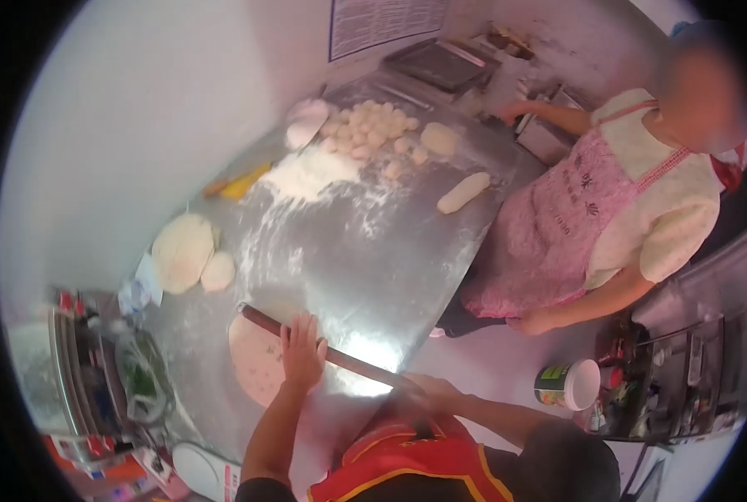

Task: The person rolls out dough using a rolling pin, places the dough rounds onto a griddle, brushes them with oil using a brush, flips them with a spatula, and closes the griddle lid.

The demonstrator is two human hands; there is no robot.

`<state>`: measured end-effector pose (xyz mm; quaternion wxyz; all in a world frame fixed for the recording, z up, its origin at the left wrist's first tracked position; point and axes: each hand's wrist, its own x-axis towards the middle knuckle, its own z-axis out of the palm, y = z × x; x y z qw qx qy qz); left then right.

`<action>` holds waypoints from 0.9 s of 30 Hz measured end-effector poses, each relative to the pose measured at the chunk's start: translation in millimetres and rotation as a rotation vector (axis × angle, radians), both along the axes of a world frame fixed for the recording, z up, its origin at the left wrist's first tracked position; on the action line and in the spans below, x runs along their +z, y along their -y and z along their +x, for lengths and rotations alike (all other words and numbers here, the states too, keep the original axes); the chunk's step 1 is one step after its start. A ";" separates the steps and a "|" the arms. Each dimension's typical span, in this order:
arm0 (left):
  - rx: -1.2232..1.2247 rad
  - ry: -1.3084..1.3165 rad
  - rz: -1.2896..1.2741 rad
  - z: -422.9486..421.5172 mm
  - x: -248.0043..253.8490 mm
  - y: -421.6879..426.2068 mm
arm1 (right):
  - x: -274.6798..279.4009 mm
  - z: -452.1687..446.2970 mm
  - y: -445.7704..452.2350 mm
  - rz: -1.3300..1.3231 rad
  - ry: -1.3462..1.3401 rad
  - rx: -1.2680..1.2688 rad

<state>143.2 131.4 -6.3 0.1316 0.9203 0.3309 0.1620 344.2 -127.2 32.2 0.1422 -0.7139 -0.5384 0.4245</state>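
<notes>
Both my hands are on the dark rolling pin (357, 362). Left hand (304, 350): laid over the pin with fingers stretched out, palm down, not wrapped round it as far as I can see. Right hand (430, 393): closed around the near end of the pin, gripping it (finger detail is soft there). The other end of the pin sticks out past my left hand, up and to the left.

Flat dough round (255, 360) is on the steel table (365, 259), to the left of my left hand and partly under it; pin lies across its upper part. Dough has small darker specks. Bright glare on the steel between my hands.

Ahead-left of my left hand: large pale dough disc (181, 251), with a small dough round (218, 272) touching its right side. Farther ahead of the same hand: flour heap (311, 173), with a cluster of dough balls (369, 127) just beyond it. Dough log (464, 193) sits well ahead of my right hand, near the table's right edge.

Co-worker in a pink apron (549, 226) stands ahead-right of my right hand, one arm stretched toward the far end. White-and-green bucket (567, 385) is on the floor, right of my right hand.
</notes>
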 end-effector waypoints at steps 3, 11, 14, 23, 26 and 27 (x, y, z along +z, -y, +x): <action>-0.076 -0.039 0.110 74.8 -1.1 -43.7 | -9.0 25.8 -11.7 -0.090 0.083 -0.155; -0.233 -0.168 -0.071 57.3 59.5 -69.3 | 32.5 78.8 -60.5 0.110 0.380 -0.083; -0.124 -0.191 -0.067 -32.1 62.8 -44.6 | 43.3 105.4 -124.1 0.242 0.389 0.222; 1.234 -0.050 -0.474 -157.5 43.7 169.2 | -16.6 3.7 -276.6 0.645 0.188 0.064; 1.454 -0.008 -0.489 -169.6 34.2 177.8 | -51.7 -34.1 -289.3 0.359 0.162 -0.048; 1.488 0.029 -0.564 -170.0 43.5 173.2 | -58.8 -46.1 -295.5 0.309 0.190 -0.096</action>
